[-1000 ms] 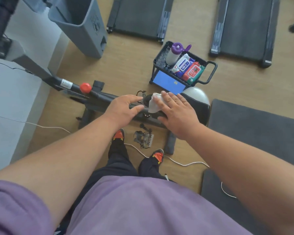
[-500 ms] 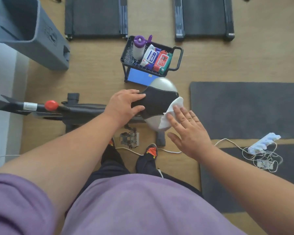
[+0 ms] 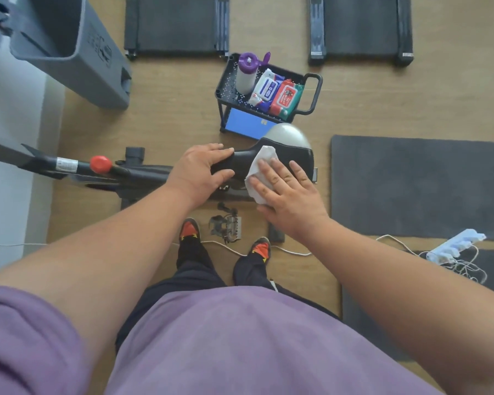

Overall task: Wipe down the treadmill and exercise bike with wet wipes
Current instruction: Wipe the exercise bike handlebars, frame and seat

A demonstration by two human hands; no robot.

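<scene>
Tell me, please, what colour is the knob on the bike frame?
Red: the knob shows plainly in the head view.

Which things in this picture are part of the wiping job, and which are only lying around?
Part of the job:
- white wipe under the right hand
- bike saddle, gripped at the nose by the left hand
- wipe packs in the black cart
- two treadmills

Lying around:
- grey bin
- power strip
- dark mat
</scene>
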